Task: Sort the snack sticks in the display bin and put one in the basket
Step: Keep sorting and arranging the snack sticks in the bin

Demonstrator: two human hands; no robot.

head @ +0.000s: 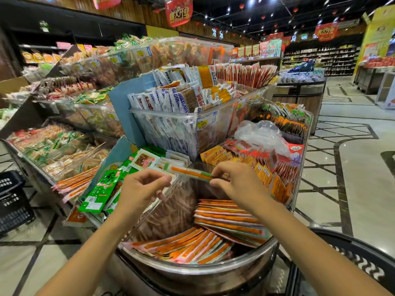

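Green packets (pixel 100 189) lie at the left. The left hand (pixel 143 186) pinches one end of a snack stick (pixel 190 173) with curled fingers, and the right hand (pixel 237 182) pinches the other end. The stick hangs above the display bin (pixel 213 272), which holds piled orange sticks (pixel 226 218). The basket (pixel 346 240) sits at the lower right.

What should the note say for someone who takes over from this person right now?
Left hand: pinches one end of a snack stick.
Right hand: pinches its other end, above the display bin.
Other sticks lie in the bin in two piles, pointing different ways.
Done: one stick picked up.
Left: finish sorting; put one stick in the black basket at lower right, no stick seen there.
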